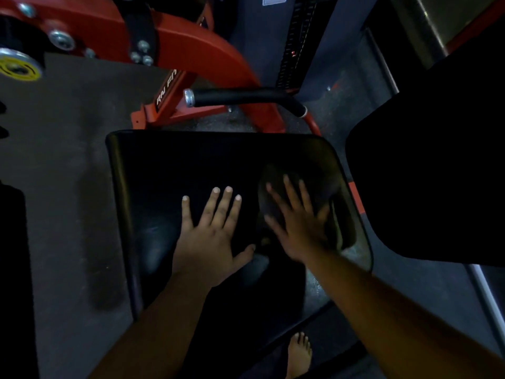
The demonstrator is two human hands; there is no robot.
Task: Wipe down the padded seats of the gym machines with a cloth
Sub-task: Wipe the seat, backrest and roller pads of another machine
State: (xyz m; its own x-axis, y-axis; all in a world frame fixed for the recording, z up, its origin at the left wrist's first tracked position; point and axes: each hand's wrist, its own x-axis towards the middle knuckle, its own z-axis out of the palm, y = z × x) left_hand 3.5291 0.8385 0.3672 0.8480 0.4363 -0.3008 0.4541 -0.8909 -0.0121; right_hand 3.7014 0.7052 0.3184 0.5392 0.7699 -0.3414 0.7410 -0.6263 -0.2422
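Padded seat point(169, 170), black, glossy upholstery, rounded corners, with items resting on it.

Carried directly on the seat: left hand point(211, 236), laid flat near the middle, fingers straight and spread; dark cloth point(276, 192), crumpled, on the seat's right part near the edge; right hand point(296, 218), fingers straight, pressed flat on top of the cloth, outline blurred. The two hands lie just beside each other, the left thumb near the cloth's lower edge. Seat stands over a dark speckled floor point(68, 187); on the floor below the seat's near edge, one bare foot point(299, 354). Lighting dim; the cloth's colour cannot be told.
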